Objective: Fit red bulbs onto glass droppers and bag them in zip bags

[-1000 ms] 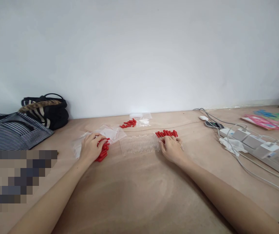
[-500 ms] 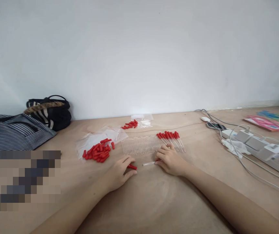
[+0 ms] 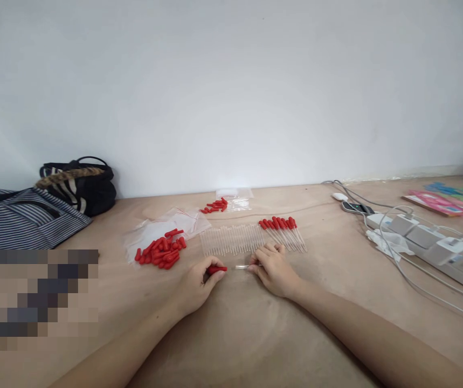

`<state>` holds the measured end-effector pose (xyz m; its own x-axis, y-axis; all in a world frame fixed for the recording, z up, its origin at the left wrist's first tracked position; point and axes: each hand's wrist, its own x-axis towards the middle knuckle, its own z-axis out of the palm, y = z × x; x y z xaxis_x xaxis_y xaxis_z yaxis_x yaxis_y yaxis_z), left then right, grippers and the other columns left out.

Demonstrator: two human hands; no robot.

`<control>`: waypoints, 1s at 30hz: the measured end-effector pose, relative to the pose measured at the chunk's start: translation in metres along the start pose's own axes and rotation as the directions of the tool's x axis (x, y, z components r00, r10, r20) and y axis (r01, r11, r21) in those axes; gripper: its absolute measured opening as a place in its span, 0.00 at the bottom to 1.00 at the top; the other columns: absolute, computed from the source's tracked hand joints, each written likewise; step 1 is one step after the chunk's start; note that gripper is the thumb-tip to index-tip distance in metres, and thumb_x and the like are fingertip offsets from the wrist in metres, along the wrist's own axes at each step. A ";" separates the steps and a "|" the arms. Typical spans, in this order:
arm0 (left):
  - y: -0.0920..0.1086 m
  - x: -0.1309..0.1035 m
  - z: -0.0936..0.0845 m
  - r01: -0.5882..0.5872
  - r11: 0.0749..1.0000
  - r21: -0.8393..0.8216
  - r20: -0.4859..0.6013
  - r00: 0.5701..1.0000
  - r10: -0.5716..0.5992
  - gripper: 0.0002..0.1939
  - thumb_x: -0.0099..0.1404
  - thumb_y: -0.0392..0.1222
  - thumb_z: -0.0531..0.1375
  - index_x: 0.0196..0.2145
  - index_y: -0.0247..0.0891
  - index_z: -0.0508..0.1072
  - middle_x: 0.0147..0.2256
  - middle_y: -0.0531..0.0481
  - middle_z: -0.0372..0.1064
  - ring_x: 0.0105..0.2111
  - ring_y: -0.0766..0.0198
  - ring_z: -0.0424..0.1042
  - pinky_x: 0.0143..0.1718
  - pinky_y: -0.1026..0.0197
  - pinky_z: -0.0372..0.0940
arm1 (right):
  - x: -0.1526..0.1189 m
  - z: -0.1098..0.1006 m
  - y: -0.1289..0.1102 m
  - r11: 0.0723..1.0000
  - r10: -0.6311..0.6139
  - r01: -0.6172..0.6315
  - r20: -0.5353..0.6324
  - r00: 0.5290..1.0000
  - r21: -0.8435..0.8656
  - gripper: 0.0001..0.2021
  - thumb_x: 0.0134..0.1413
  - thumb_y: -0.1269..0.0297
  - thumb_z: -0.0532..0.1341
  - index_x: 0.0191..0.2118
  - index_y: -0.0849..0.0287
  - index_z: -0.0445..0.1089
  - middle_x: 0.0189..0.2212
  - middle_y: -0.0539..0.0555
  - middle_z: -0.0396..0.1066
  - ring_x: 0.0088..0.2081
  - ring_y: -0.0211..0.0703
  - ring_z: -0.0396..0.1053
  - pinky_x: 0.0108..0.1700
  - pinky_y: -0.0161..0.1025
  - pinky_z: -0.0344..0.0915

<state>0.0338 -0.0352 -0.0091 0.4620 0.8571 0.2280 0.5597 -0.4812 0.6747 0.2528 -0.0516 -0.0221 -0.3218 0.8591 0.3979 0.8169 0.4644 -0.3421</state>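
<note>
The left hand (image 3: pixel 201 285), at the lower centre of the frame, has its thumb and fingers curled together, pinching a small red rubber bulb (image 3: pixel 217 269) whose narrow end points to the right. The right hand (image 3: pixel 274 271), just right of centre, pinches a thin clear tube (image 3: pixel 241 267) between thumb and fingers, its free end pointing left at the bulb; a gap separates the two. Both forearms reach in from the bottom edge, the left one slanting up to the right, the right one slanting up to the left, and the hands rest low over the light wooden table (image 3: pixel 215 334) with the knuckles up.

Just above the hands, a row of clear tubes (image 3: pixel 231 240) lies side by side. To its right, near the right hand's fingers, is a fanned group of tubes with red bulbs on their upper ends (image 3: pixel 283 231). Left of centre, a loose pile of red bulbs (image 3: pixel 162 252) lies partly on clear plastic bags (image 3: pixel 150 231). Farther back, at the middle of the frame, is a smaller cluster of red bulbs (image 3: pixel 216 205).
</note>
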 end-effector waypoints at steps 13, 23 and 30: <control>0.001 0.000 0.013 0.069 0.933 -0.353 -0.069 0.993 -0.100 0.06 0.57 0.39 0.56 0.35 0.37 0.67 0.32 0.49 0.71 0.33 0.62 0.70 0.36 0.60 0.66 | -0.003 -0.002 -0.028 0.991 -0.037 0.044 -0.061 0.997 0.129 0.08 0.57 0.68 0.51 0.32 0.57 0.66 0.29 0.49 0.72 0.34 0.38 0.64 0.41 0.42 0.44; -0.007 -0.003 0.020 0.003 0.947 -0.323 -0.188 0.980 -0.068 0.08 0.56 0.43 0.59 0.31 0.37 0.73 0.29 0.50 0.73 0.29 0.63 0.71 0.32 0.63 0.67 | -0.006 -0.001 -0.025 0.959 -0.175 0.193 -0.102 0.979 0.206 0.09 0.56 0.70 0.50 0.35 0.59 0.67 0.26 0.50 0.70 0.28 0.35 0.64 0.44 0.41 0.47; -0.007 -0.006 0.020 -0.030 0.954 -0.297 -0.183 0.983 -0.026 0.07 0.55 0.43 0.60 0.31 0.39 0.76 0.29 0.51 0.75 0.30 0.62 0.72 0.33 0.62 0.68 | -0.006 -0.004 -0.018 0.947 -0.274 0.287 -0.105 0.956 0.144 0.12 0.55 0.71 0.48 0.35 0.59 0.68 0.25 0.50 0.69 0.28 0.36 0.63 0.43 0.42 0.46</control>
<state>0.0411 -0.0403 -0.0296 0.3139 0.8884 0.3351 0.3157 -0.4305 0.8456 0.2416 -0.0664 -0.0154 -0.4812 0.6716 0.5633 0.6126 0.7173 -0.3320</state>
